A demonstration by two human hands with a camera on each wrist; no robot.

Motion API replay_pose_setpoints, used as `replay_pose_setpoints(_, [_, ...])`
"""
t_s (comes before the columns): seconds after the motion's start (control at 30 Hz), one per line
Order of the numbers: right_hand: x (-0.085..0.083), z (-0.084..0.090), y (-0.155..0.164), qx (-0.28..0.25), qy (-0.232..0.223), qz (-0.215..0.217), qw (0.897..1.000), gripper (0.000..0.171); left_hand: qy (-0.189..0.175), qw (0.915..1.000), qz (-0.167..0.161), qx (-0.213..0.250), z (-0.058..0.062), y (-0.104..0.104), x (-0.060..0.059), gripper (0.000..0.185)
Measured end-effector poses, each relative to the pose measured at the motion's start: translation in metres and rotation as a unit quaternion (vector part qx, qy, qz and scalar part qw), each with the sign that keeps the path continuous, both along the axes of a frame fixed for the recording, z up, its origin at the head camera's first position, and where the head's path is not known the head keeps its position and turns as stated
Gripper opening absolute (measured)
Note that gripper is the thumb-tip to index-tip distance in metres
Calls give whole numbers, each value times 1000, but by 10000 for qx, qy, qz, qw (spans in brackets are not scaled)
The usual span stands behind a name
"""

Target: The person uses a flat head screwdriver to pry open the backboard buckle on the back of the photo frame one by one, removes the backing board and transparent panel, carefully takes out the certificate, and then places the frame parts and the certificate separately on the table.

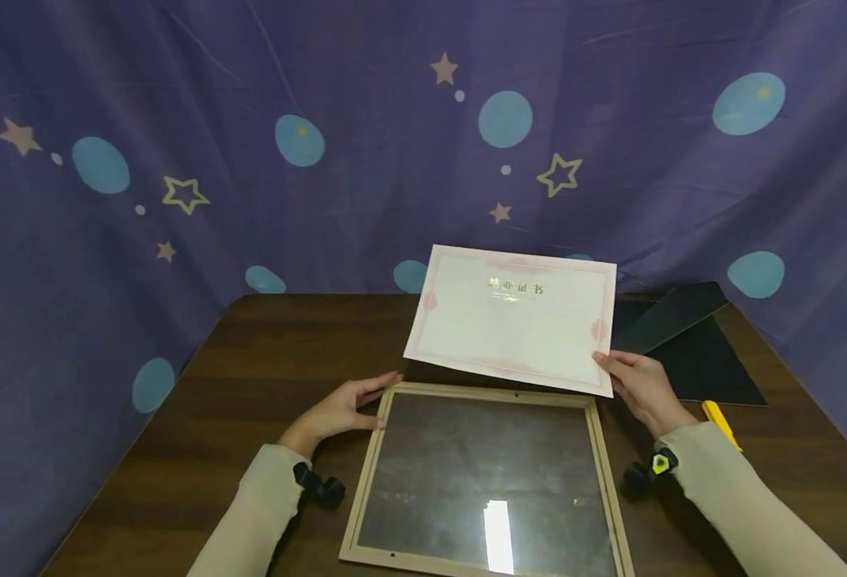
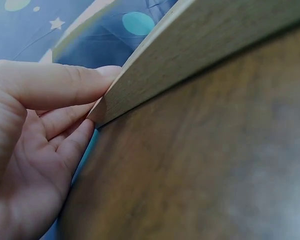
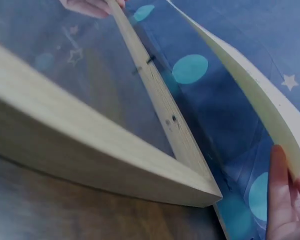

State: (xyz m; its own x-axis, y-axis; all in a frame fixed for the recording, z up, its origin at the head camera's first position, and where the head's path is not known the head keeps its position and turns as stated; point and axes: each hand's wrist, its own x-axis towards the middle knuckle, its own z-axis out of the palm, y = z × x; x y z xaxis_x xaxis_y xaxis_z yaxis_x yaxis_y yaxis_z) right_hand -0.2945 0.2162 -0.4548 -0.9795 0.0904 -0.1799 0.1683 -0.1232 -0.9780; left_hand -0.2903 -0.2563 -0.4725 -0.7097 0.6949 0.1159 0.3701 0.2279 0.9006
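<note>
A light wooden picture frame (image 1: 368,473) with a glass pane lies flat on the dark brown table (image 1: 264,361) in front of me. My left hand (image 1: 344,410) rests against the frame's far left corner. In the left wrist view the thumb and fingers of that hand (image 2: 65,100) touch the frame's corner (image 2: 190,55). My right hand (image 1: 639,385) pinches the lower right corner of a white certificate (image 1: 513,320) with a pink border. It holds the sheet tilted in the air just behind the frame. The right wrist view shows the certificate (image 3: 250,95) curving above the frame (image 3: 90,150).
Two black boards (image 1: 697,353) lie overlapped at the table's back right. A yellow tool (image 1: 720,421) lies beside my right wrist. A purple curtain (image 1: 322,200) with stars and blue dots hangs close around the table's back and sides.
</note>
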Motion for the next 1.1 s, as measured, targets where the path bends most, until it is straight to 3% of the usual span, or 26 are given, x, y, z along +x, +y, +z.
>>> replay_pose_setpoints(0.2, [-12,0,-7,31,-256,430,9987,15,-17,10000,4,17,2,0,8,77])
replay_pose_setpoints(0.33, [-17,-2,-16,180,-336,653,9971,4,-13,10000,30,-30,3,0,11,78])
replay_pose_setpoints(0.5, [-24,-4,-28,466,-433,739,9952,45,20,10000,55,-61,2,1,11,77])
replay_pose_setpoints(0.6, [-29,-6,-34,630,-530,781,9935,53,36,9999,51,-101,3,1,13,77])
replay_pose_setpoints(0.83, [-40,-9,-48,890,-510,1017,9895,50,91,9997,31,-211,3,0,15,77])
replay_pose_setpoints(1.1, [-52,-10,-57,1324,-466,884,9861,42,115,9997,8,-211,1,0,14,78])
